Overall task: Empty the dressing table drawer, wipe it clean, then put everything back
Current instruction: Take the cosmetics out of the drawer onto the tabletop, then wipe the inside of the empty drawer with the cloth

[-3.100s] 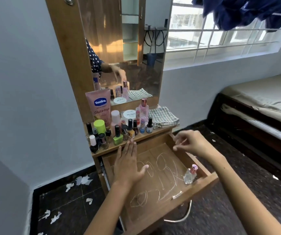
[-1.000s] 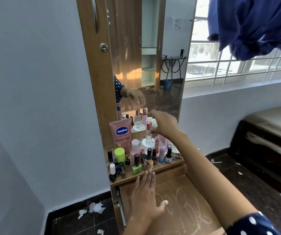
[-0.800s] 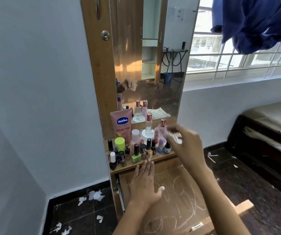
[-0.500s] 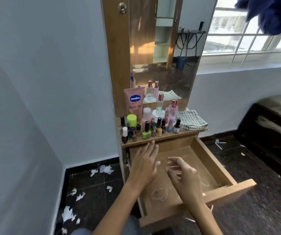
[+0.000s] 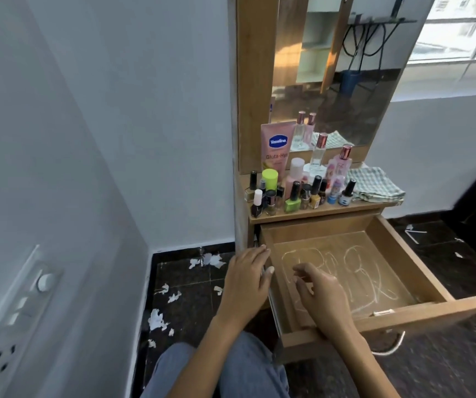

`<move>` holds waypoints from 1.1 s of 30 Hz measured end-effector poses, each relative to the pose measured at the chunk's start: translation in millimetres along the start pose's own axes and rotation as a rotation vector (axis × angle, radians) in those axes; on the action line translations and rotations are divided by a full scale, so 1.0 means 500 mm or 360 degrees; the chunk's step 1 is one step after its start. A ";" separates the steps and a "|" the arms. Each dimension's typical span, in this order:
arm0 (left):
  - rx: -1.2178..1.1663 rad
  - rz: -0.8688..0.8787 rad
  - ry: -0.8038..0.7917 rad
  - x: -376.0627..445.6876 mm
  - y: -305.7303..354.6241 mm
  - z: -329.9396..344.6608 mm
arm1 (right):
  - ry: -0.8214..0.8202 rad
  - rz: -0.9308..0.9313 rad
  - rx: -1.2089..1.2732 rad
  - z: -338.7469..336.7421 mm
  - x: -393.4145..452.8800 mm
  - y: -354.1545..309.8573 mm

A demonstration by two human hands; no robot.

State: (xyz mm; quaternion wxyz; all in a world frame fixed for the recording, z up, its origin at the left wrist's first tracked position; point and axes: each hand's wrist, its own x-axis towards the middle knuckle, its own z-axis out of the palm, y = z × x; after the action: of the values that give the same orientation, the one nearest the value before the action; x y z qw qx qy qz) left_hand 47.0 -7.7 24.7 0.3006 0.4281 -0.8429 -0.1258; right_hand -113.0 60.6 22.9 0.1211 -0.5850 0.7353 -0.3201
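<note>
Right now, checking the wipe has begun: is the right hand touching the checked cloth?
Apart. The head view shows the right hand over the open drawer, while the checked cloth lies folded on the shelf above.

There is a single view, from a camera worn on the person's head, looking forward and steeply down from just above and behind the open drawer (image 5: 397, 251), so the drawer's bare floor fills the lower middle of the frame. It faces the mirror (image 5: 331, 70) and the crowded tabletop (image 5: 317, 211) close ahead, with both forearms entering from the bottom edge and a wall (image 5: 58, 139) running near along the left. The wide lens bends the edges, taking in the dark floor (image 5: 185, 285) and a window (image 5: 460, 30) at upper right.
</note>
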 end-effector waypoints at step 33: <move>0.0437 0.0057 -0.0606 0.083 0.055 0.135 | 0.0126 0.0227 -0.1041 -0.233 0.339 0.208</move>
State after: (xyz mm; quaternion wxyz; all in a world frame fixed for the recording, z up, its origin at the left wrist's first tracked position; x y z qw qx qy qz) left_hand -31.1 -27.4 1.3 0.0773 0.4185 -0.9011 -0.0830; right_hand -307.5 -48.6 81.7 -0.0796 -0.5269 0.8423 -0.0804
